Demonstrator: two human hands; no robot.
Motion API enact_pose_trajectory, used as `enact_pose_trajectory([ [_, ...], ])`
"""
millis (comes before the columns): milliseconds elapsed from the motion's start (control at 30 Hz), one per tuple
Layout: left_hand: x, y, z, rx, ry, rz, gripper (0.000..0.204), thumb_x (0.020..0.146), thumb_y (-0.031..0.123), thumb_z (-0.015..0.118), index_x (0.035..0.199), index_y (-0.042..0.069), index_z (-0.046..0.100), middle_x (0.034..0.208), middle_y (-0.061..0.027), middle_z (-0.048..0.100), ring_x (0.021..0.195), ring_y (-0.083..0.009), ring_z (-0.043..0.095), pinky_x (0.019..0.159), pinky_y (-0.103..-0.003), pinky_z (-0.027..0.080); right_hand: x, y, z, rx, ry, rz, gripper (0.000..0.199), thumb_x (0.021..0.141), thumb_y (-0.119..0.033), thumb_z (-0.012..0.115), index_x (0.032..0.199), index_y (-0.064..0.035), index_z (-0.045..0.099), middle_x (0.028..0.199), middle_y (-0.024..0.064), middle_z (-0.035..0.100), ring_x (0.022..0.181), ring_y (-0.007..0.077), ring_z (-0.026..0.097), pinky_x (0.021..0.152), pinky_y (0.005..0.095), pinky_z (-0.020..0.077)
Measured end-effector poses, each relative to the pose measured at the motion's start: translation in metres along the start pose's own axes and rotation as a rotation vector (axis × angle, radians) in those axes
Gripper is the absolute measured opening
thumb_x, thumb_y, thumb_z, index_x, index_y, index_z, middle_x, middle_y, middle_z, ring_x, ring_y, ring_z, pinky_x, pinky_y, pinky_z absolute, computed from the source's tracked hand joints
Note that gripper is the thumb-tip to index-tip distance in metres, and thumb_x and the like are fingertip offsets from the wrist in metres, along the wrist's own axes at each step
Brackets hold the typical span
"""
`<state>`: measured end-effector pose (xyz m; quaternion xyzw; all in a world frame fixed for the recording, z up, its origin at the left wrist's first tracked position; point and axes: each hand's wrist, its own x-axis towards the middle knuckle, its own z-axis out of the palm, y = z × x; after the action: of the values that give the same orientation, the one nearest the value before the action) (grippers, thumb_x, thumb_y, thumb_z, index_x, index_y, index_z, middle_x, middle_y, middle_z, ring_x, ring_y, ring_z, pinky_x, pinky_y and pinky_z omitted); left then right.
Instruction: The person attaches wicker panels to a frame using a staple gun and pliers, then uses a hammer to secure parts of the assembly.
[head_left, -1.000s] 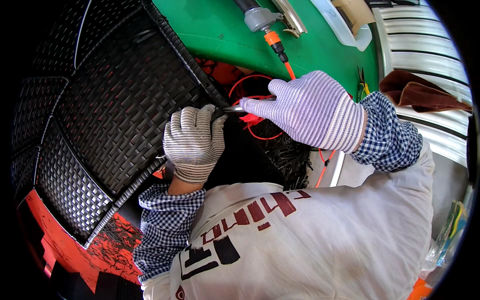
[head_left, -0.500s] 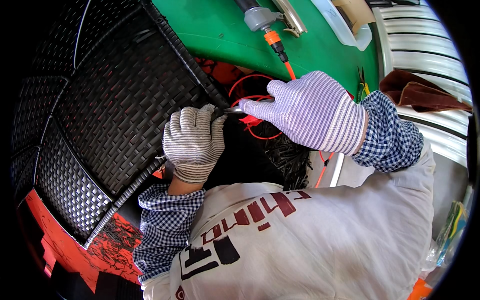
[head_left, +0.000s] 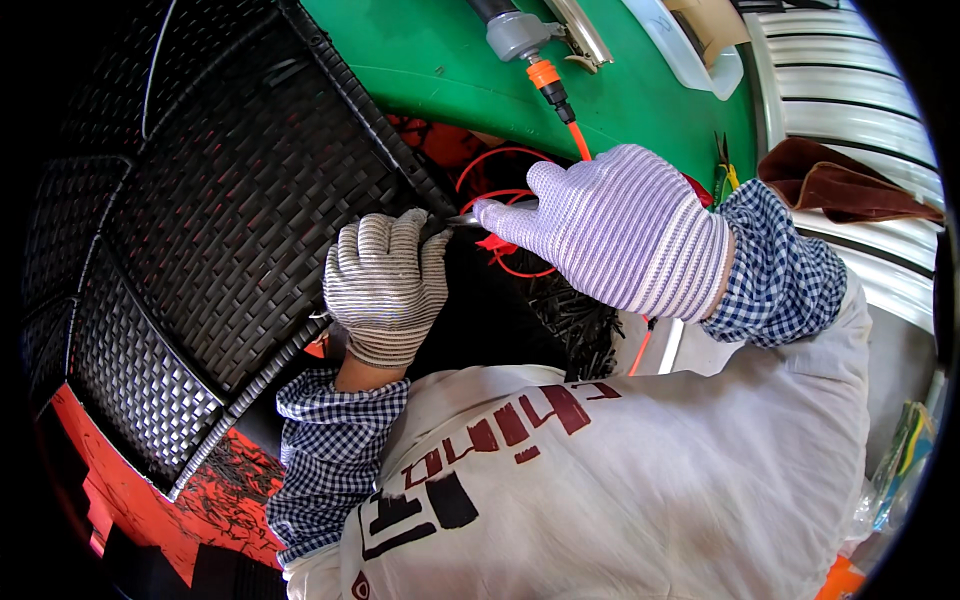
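Observation:
A black woven wicker piece (head_left: 260,200), apparently part of a seat or chair, fills the left side with one corner towards me. My left hand (head_left: 388,285), in a striped knit glove, is closed over the edge by that corner. My right hand (head_left: 620,235), in a paler striped glove, is closed round a slim tool with a silvery metal tip (head_left: 462,219). Its index finger stretches along the tool, and the tip meets the corner beside my left fingertips. The handle is hidden in my palm, so I cannot make out the tool's kind.
Ahead, a green table (head_left: 450,70) carries a grey air tool (head_left: 518,38) with an orange hose and a pale plastic tray (head_left: 690,60). At right are yellow-handled scissors (head_left: 731,175) and a brown cloth (head_left: 830,182) on metal slats. Black strip offcuts (head_left: 580,310) lie below.
My right hand has shifted very slightly, with its index finger a touch further left. My left hand and the wicker piece have hardly moved.

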<state>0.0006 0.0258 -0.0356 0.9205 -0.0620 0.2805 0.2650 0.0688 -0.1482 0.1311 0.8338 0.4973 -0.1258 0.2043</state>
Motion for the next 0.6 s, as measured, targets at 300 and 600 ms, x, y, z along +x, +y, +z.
enact_pose_trajectory([
  [300,-0.002,-0.001,0.004,-0.018,-0.015,-0.037,0.026,0.069,0.017,0.085,0.091,0.009,0.074,0.081,-0.0061,0.064,0.071,-0.0251,0.062,0.062,-0.038,0.051,0.001,0.018,0.035,0.139,0.029,0.001,0.062,0.087,-0.022,0.069,0.146,-0.0324,0.054,0.079,0.0083,0.060,0.051,0.0221,0.058,0.043,0.0367,0.0479],
  [600,0.001,-0.003,0.005,-0.018,-0.029,-0.049,0.026,0.068,0.017,0.085,0.090,0.009,0.074,0.080,-0.0056,0.063,0.071,-0.0253,0.062,0.062,-0.038,0.051,0.012,0.044,0.077,0.407,0.293,-0.064,0.033,0.099,-0.030,0.061,0.131,-0.0342,0.068,0.091,0.0089,0.073,0.075,0.0292,0.070,0.071,0.0413,0.0594],
])
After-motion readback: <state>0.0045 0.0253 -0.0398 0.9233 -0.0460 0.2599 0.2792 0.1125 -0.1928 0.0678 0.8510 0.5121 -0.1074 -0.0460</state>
